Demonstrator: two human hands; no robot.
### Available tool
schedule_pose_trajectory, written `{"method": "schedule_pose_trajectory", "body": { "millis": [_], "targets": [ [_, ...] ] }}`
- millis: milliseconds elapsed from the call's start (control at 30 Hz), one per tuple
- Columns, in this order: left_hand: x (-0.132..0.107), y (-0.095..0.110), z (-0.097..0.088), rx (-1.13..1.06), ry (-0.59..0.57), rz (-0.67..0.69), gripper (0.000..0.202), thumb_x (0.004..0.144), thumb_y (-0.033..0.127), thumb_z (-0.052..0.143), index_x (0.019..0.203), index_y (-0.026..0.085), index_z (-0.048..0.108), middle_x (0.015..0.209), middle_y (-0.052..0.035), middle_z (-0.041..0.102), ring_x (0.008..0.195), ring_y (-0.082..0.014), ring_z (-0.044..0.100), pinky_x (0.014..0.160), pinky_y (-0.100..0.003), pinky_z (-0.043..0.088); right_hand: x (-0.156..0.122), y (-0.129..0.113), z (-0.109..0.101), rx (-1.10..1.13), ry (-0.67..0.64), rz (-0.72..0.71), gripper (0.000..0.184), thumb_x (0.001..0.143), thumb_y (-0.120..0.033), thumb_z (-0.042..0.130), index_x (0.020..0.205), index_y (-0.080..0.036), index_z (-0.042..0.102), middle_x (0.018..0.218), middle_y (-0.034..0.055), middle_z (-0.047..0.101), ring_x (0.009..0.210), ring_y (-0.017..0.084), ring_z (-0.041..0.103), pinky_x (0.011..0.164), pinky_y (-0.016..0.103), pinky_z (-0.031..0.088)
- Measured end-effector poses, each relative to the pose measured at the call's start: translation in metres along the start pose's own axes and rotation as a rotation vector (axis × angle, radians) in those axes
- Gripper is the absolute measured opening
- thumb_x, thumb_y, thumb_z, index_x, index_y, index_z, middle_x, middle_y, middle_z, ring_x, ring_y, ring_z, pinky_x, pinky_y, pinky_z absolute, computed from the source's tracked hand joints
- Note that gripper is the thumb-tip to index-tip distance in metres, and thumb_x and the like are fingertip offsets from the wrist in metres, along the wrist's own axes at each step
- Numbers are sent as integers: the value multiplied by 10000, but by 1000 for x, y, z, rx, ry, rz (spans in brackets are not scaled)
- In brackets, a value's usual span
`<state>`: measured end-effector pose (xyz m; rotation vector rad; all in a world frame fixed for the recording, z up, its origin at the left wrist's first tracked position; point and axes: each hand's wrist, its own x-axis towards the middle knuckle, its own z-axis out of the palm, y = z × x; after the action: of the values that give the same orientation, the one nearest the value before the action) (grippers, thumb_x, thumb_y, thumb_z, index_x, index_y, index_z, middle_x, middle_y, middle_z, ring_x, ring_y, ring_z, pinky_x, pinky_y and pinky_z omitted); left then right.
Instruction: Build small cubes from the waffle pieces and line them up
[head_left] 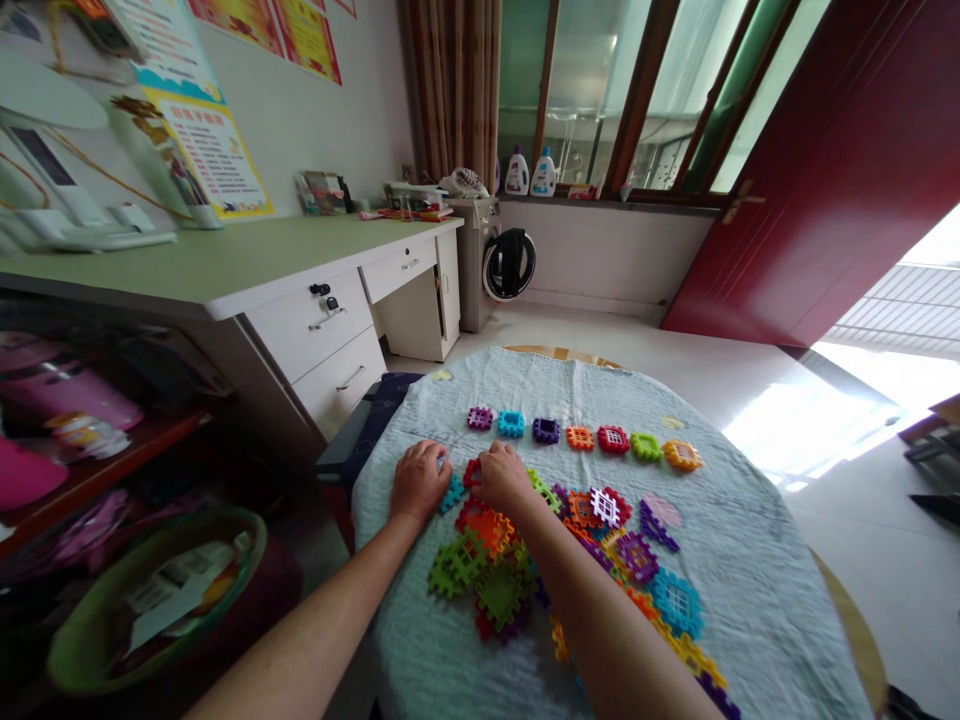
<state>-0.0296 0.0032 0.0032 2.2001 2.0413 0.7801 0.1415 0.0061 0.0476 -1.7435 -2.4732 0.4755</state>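
Note:
A heap of coloured plastic waffle blocks (570, 560) lies on a round table covered by a pale blue cloth (750, 600). Beyond it, a row of single blocks (581, 436) runs left to right across the cloth. My left hand (418, 480) rests knuckles up at the heap's far left edge, fingers curled over a teal block (452, 493). My right hand (502, 474) sits right beside it, fingers bent down onto a red block (472, 472). The fingertips of both hands are hidden.
A long desk with drawers (315, 300) stands to the left, a green basin (150, 600) on the floor below it. A washing machine (499, 262) sits by the far wall, and a red door (840, 170) stands open at right. A dark chair seat (367, 425) is beside the table.

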Motion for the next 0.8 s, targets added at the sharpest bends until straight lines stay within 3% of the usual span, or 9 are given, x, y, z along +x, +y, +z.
{"method": "schedule_pose_trajectory", "body": {
  "millis": [633, 733, 800],
  "targets": [
    [-1, 1, -1, -2, 4, -2, 185, 830, 259, 503, 934, 198, 643, 1049, -99, 676, 1030, -264, 604, 949, -382, 463, 1, 0, -3, 9, 16, -11, 293, 724, -304, 691, 968, -142, 701, 1059, 148, 627, 994, 266, 570, 845, 344, 440],
    [0, -1, 0, -10, 21, 6, 189, 826, 264, 494, 924, 207, 644, 1050, -97, 682, 1031, -264, 608, 959, -383, 464, -5, 16, -16, 15, 100, -15, 324, 703, -302, 690, 993, -155, 681, 1063, 127, 610, 983, 251, 546, 862, 343, 422],
    [0, -2, 2, -16, 33, 15, 190, 824, 264, 489, 919, 207, 643, 1048, -98, 682, 1032, -265, 608, 965, -386, 462, -13, 41, -30, 19, 167, 7, 355, 702, -279, 680, 1039, -168, 668, 1077, 110, 596, 987, 244, 529, 868, 341, 405]
  ]
}}
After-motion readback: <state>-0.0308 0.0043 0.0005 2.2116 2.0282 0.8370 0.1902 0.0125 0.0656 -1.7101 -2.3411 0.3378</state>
